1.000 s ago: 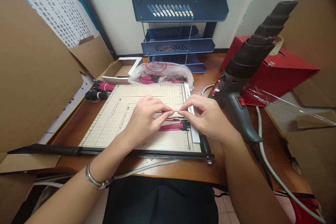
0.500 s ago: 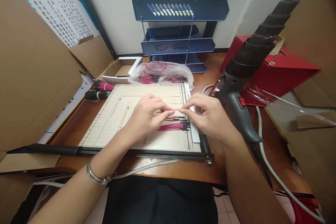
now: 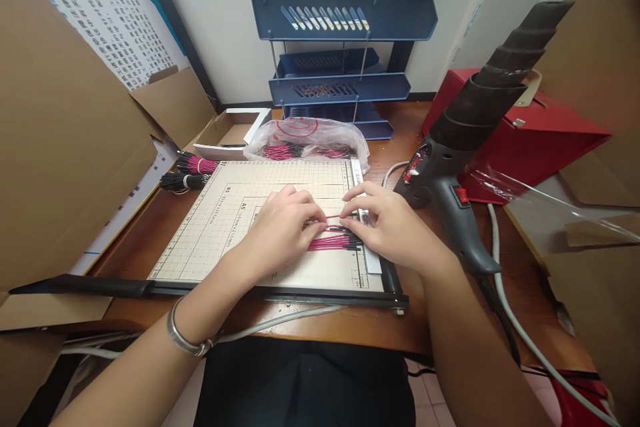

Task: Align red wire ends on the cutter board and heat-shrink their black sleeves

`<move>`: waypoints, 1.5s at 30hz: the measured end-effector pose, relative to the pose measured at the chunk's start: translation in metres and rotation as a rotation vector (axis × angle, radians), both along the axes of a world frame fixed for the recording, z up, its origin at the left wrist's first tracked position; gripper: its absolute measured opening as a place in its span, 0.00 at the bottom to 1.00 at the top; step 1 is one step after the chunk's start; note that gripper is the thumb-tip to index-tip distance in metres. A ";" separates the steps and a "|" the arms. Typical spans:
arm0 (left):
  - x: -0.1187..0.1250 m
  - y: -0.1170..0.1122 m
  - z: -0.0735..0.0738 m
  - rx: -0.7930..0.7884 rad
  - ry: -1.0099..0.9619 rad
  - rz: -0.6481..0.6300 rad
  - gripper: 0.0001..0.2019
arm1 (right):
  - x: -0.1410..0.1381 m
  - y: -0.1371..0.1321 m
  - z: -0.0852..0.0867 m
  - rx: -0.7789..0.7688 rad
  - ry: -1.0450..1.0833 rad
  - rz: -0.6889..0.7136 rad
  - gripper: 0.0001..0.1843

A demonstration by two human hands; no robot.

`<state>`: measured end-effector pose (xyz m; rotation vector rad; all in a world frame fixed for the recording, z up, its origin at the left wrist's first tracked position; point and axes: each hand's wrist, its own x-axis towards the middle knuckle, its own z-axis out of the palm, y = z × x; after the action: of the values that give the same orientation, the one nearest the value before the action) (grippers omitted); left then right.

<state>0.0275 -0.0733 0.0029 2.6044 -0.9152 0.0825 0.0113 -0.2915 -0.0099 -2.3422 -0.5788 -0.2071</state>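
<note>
A thin red wire [image 3: 333, 217] stretches between my two hands, just above the board of a paper cutter [image 3: 210, 233]. My left hand [image 3: 285, 233] is closed on the wire, the thumb and fingers pinched at its left part. At the right end, the thumb and a finger of my right hand [image 3: 387, 217] are closed on it, with the index finger lifted a little. Below the fingertips a row of red wires with black ends [image 3: 335, 241] lies side by side on the board, partly covered by my left hand.
A heat gun [image 3: 450, 160] stands at the right before a red box [image 3: 545, 127]. Behind the cutter lie a plastic bag of wires [image 3: 305, 137] and a blue tray rack [image 3: 340, 90]. Tied wire bundles [image 3: 187, 173] and an open carton [image 3: 233, 130] are at the left.
Both hands have come down slightly toward the row of wires. My left fingers are curled more, and my right index finger has lifted away from the thumb.
</note>
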 end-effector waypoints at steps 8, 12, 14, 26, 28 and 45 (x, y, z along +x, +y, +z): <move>-0.009 0.001 0.004 -0.084 -0.008 0.031 0.07 | -0.001 0.002 0.003 0.069 0.045 0.065 0.07; -0.011 0.001 0.008 -0.134 -0.054 0.002 0.06 | -0.003 0.003 0.007 0.114 0.027 0.047 0.08; -0.011 0.002 0.010 -0.139 -0.081 -0.028 0.05 | -0.004 0.002 0.008 0.112 0.001 0.057 0.08; -0.011 0.007 0.010 -0.339 0.001 -0.146 0.08 | -0.005 -0.003 0.015 0.129 -0.034 0.168 0.07; -0.010 0.009 0.010 -0.333 -0.022 -0.171 0.08 | -0.005 -0.004 0.016 0.111 -0.046 0.179 0.06; -0.003 0.013 -0.006 -0.239 -0.433 -0.206 0.12 | -0.004 -0.009 0.014 0.108 0.030 0.156 0.07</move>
<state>0.0247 -0.0602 -0.0027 2.2931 -1.2275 0.6783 0.0075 -0.3007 0.0040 -2.1809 -0.7146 -0.1279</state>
